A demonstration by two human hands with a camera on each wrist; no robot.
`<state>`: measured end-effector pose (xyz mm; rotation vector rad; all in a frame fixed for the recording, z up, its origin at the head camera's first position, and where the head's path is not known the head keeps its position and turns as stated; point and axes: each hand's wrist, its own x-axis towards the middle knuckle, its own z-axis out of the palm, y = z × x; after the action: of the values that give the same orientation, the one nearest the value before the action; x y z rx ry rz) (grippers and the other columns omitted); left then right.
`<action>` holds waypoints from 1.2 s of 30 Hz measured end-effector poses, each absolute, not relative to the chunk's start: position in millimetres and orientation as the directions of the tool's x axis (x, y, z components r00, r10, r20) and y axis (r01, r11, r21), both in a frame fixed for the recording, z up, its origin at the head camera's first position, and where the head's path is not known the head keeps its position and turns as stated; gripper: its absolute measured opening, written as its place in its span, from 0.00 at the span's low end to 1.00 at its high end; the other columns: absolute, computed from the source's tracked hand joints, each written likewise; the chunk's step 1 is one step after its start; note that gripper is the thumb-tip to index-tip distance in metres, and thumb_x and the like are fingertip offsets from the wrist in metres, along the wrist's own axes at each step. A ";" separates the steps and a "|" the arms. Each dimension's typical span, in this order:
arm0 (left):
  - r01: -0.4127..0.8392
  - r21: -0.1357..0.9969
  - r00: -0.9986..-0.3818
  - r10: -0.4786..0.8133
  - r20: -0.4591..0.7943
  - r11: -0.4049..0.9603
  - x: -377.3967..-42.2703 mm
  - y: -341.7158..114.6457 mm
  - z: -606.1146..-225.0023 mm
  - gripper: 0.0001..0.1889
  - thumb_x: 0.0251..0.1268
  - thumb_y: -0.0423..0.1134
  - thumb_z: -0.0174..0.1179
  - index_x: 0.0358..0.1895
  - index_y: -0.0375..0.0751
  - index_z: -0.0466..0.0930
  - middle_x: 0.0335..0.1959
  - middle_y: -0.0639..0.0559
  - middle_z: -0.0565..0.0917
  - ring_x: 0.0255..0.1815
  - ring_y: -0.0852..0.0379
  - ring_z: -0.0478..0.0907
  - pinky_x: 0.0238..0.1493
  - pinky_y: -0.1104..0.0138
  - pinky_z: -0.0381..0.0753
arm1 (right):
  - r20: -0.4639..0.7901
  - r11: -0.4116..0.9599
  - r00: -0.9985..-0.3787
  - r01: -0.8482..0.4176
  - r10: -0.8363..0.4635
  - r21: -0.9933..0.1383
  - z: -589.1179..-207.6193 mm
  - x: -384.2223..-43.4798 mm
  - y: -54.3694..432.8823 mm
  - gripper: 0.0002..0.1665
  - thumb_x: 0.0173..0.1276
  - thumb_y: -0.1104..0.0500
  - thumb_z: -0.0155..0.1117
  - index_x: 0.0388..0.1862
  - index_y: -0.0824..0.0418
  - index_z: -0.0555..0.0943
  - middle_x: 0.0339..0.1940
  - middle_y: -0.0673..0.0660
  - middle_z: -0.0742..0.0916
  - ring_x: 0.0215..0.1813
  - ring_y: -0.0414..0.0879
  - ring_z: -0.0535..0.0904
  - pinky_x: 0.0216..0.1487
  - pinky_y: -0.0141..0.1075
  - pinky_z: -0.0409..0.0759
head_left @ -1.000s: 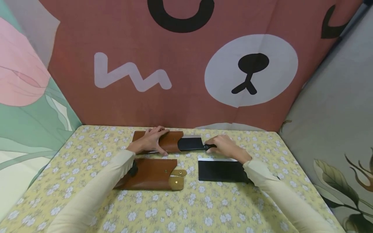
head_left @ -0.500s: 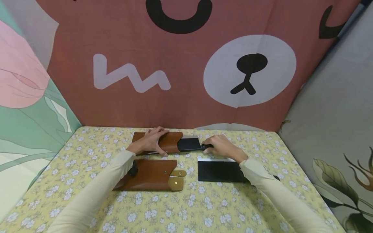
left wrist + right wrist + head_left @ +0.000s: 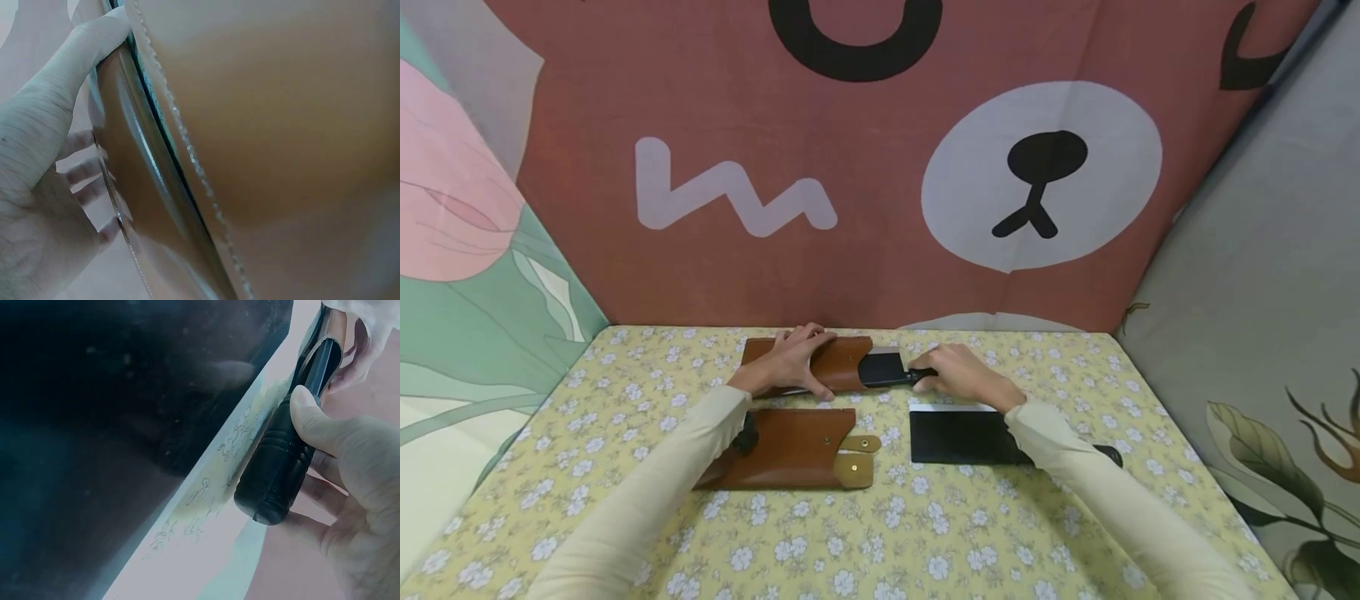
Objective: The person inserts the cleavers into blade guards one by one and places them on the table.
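On table, two sheaths (image 3: 820, 367), two cleavers (image 3: 958, 437)

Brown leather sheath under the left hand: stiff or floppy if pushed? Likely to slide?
The brown leather sheath probably flexes somewhat: its stitched mouth gapes in the left wrist view. It may slide on the floral tablecloth, which would explain the left hand holding it.
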<state>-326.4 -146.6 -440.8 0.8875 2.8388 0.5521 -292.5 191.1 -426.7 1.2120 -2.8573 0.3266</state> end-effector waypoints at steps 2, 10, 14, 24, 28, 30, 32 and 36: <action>0.525 0.374 -0.823 0.567 -0.004 0.765 -326.6 -146.3 -440.8 0.62 0.43 0.63 0.83 0.81 0.40 0.63 0.75 0.37 0.65 0.72 0.37 0.63 0.71 0.38 0.53 | 0.098 0.677 -0.698 -0.713 -0.709 -0.180 -427.1 -293.5 189.0 0.24 0.70 0.52 0.73 0.61 0.62 0.88 0.55 0.58 0.91 0.51 0.51 0.90 0.52 0.48 0.87; 0.543 0.377 -0.813 0.582 0.013 0.751 -329.3 -147.9 -440.6 0.62 0.43 0.62 0.84 0.81 0.40 0.63 0.73 0.37 0.66 0.69 0.37 0.65 0.69 0.38 0.54 | 0.105 0.671 -0.697 -0.714 -0.710 -0.200 -427.1 -296.3 180.2 0.24 0.69 0.52 0.74 0.61 0.61 0.88 0.55 0.57 0.91 0.50 0.50 0.90 0.51 0.47 0.87; 0.537 0.399 -0.812 0.584 0.005 0.743 -328.5 -146.9 -442.6 0.61 0.44 0.61 0.83 0.81 0.40 0.63 0.74 0.37 0.65 0.71 0.36 0.64 0.70 0.37 0.53 | 0.102 0.661 -0.684 -0.726 -0.722 -0.189 -429.4 -296.0 176.0 0.24 0.69 0.51 0.75 0.60 0.60 0.88 0.53 0.56 0.92 0.48 0.48 0.90 0.47 0.42 0.87; 0.544 0.392 -0.810 0.587 0.013 0.742 -328.7 -146.2 -442.8 0.61 0.44 0.61 0.83 0.81 0.39 0.63 0.74 0.36 0.65 0.71 0.36 0.64 0.68 0.36 0.55 | 0.112 0.634 -0.661 -0.746 -0.742 -0.204 -428.0 -297.7 165.5 0.08 0.69 0.52 0.75 0.39 0.54 0.89 0.31 0.49 0.90 0.22 0.36 0.68 0.27 0.31 0.63; 0.544 0.391 -0.808 0.589 0.005 0.743 -329.4 -146.4 -443.5 0.61 0.44 0.62 0.83 0.81 0.39 0.63 0.75 0.36 0.65 0.71 0.36 0.64 0.68 0.36 0.55 | 0.071 0.655 -0.681 -0.723 -0.729 -0.220 -427.7 -297.6 165.1 0.11 0.69 0.50 0.75 0.45 0.54 0.91 0.38 0.49 0.92 0.26 0.37 0.76 0.29 0.32 0.69; 0.546 0.392 -0.806 0.592 0.003 0.741 -329.5 -146.0 -443.4 0.61 0.44 0.62 0.83 0.81 0.39 0.63 0.75 0.36 0.65 0.71 0.36 0.64 0.68 0.37 0.54 | 0.034 0.675 -0.700 -0.700 -0.714 -0.232 -426.6 -297.4 166.9 0.16 0.69 0.50 0.75 0.51 0.54 0.90 0.44 0.50 0.92 0.32 0.38 0.81 0.32 0.33 0.73; 0.551 0.392 -0.802 0.598 0.004 0.737 -330.1 -145.6 -443.6 0.61 0.44 0.62 0.83 0.81 0.39 0.63 0.74 0.37 0.65 0.70 0.36 0.65 0.68 0.37 0.54 | -0.002 0.702 -0.721 -0.674 -0.693 -0.231 -424.1 -297.1 170.0 0.19 0.68 0.50 0.76 0.55 0.54 0.90 0.48 0.51 0.92 0.36 0.39 0.83 0.34 0.35 0.75; 0.546 0.401 -0.804 0.595 0.001 0.736 -329.7 -145.8 -442.1 0.61 0.44 0.62 0.83 0.81 0.38 0.63 0.73 0.37 0.66 0.69 0.37 0.65 0.68 0.38 0.54 | -0.055 0.731 -0.740 -0.647 -0.671 -0.218 -417.9 -297.8 177.2 0.17 0.68 0.53 0.76 0.54 0.55 0.89 0.49 0.53 0.91 0.39 0.43 0.84 0.37 0.40 0.79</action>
<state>-329.7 -145.8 -442.1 0.9267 2.8072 0.5880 -297.8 177.2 -417.9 1.1638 -3.0423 0.3033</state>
